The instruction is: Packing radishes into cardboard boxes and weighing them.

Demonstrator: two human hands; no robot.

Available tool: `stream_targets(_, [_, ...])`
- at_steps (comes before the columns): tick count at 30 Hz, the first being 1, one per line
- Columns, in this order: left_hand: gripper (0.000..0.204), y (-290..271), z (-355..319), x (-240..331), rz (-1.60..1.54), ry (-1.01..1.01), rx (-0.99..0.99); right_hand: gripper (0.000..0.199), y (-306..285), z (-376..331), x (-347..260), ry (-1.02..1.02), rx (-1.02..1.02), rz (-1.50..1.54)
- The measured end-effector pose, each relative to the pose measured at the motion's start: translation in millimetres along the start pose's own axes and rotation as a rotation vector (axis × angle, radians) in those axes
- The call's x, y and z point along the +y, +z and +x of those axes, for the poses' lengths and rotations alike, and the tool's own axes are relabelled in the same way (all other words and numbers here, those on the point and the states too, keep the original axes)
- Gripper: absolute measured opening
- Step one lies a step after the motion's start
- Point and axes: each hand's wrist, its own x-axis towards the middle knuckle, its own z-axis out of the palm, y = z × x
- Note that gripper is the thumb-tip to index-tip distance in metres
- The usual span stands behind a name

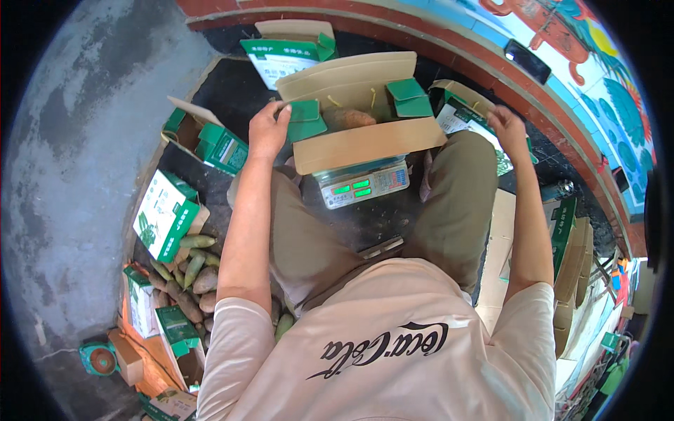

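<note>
An open cardboard box [365, 144] with green inner flaps rests on a digital scale [361, 186] between my knees. A brown sweet potato [349, 118] lies inside it. My left hand [269, 130] grips the box's left green flap [305, 119]. My right hand [507, 130] reaches out to the right and rests on a green-and-white box [467, 116] beside the scale; its fingers are curled over that box's edge.
More green-and-white boxes stand around: one behind [288, 56], two at the left [210, 140] [165, 214], several at the lower left. A pile of sweet potatoes [193, 277] lies by my left thigh. Flat cardboard [569, 274] is stacked at the right. A red curb [435, 35] runs behind.
</note>
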Motion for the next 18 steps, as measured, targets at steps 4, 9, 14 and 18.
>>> stream_targets(4, [0.025,6,0,-3,0.006,0.061,-0.010,0.024,-6,-37,88,0.172,-0.052,-0.017])
stream_targets(9, [0.026,17,-3,0,0.003,0.089,-0.051,0.018,-1,-94,156,0.380,0.004,-0.062])
stream_targets(14, [0.028,14,-14,7,0.051,0.090,-0.263,0.022,31,-116,135,0.588,-0.085,0.065])
stream_targets(18, [0.040,22,-28,13,0.207,0.180,-0.516,0.023,49,-96,118,0.511,-0.156,0.110])
